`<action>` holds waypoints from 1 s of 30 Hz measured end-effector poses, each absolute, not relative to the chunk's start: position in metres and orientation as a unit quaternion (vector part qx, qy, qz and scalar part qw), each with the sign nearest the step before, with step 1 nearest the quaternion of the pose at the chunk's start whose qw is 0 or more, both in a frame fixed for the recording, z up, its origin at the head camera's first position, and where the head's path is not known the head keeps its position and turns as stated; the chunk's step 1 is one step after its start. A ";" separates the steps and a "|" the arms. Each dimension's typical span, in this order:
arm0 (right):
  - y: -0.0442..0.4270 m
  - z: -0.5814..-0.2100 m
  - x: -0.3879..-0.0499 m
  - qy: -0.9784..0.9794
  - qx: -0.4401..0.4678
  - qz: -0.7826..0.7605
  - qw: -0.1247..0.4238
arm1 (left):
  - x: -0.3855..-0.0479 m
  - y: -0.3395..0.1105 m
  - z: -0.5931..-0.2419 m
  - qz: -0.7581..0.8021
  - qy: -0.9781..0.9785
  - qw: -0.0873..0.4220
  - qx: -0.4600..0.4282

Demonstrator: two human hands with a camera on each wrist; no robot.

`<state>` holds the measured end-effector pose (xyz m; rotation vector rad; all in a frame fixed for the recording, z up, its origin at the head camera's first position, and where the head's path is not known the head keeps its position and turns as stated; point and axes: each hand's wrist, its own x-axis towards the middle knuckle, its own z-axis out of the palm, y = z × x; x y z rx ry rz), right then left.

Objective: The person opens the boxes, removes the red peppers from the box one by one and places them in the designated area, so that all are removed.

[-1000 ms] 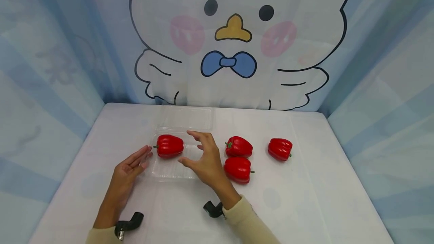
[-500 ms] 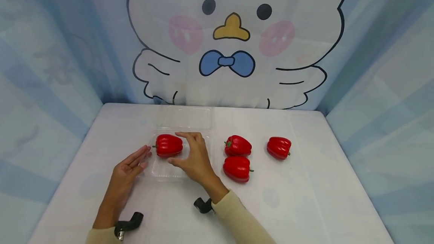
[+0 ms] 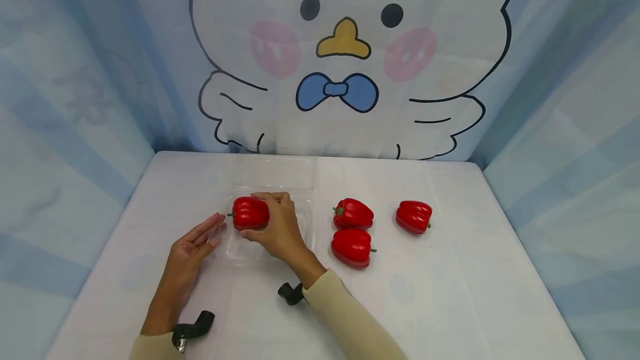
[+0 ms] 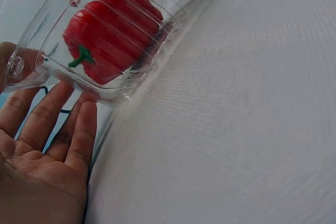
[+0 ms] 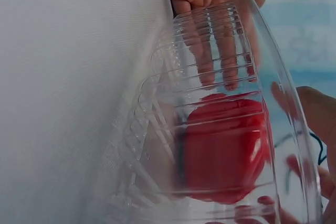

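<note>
A red bell pepper (image 3: 247, 213) lies on its side in a clear plastic clamshell box (image 3: 245, 254), its green stem toward the left. My right hand (image 3: 280, 229) holds the right part of this pepper between thumb and fingers, seen in the head view. In the right wrist view the pepper (image 5: 223, 150) appears blurred through the ribbed plastic. My left hand (image 3: 190, 251) is at the box's left side, with fingers nearly straight. Seen from the left wrist, its fingers (image 4: 44, 111) touch the outside of the box's wall, palm turned up.
The box's lid (image 3: 275, 172) lies folded back toward the curtain. Right of the box lie two more bell peppers close together, one farther back (image 3: 353, 213) and one nearer (image 3: 352, 248). Another bell pepper (image 3: 414, 216) sits farther right. A printed curtain (image 3: 340, 126) hangs behind the table.
My right hand has moved left over the box, and its thumb and fingers have drawn in around the pepper there. The left hand has stayed at the box's side.
</note>
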<state>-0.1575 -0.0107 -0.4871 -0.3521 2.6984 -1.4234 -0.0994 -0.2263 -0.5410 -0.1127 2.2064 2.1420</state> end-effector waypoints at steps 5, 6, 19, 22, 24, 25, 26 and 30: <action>-0.018 -0.487 -0.160 0.887 -0.116 -0.444 0.052 | -0.100 -0.225 -0.543 0.691 0.721 0.032 -0.037; -0.019 -0.488 -0.161 0.889 -0.116 -0.440 0.053 | -0.100 -0.225 -0.543 0.691 0.721 0.033 -0.036; -0.026 -0.489 -0.164 0.919 -0.115 -0.375 0.045 | -0.100 -0.226 -0.542 0.705 0.708 0.024 -0.029; -0.025 -0.491 -0.164 0.920 -0.123 -0.370 0.048 | -0.100 -0.225 -0.539 0.706 0.707 0.023 -0.031; -0.023 -0.492 -0.164 0.919 -0.128 -0.371 0.050 | -0.100 -0.225 -0.538 0.706 0.707 0.026 -0.033; -0.023 -0.493 -0.164 0.918 -0.130 -0.372 0.052 | -0.099 -0.225 -0.538 0.705 0.707 0.026 -0.034; -0.022 -0.493 -0.164 0.917 -0.131 -0.374 0.054 | -0.099 -0.225 -0.538 0.705 0.708 0.028 -0.035; -0.019 -0.493 -0.163 0.911 -0.129 -0.387 0.060 | -0.100 -0.225 -0.539 0.697 0.715 0.033 -0.039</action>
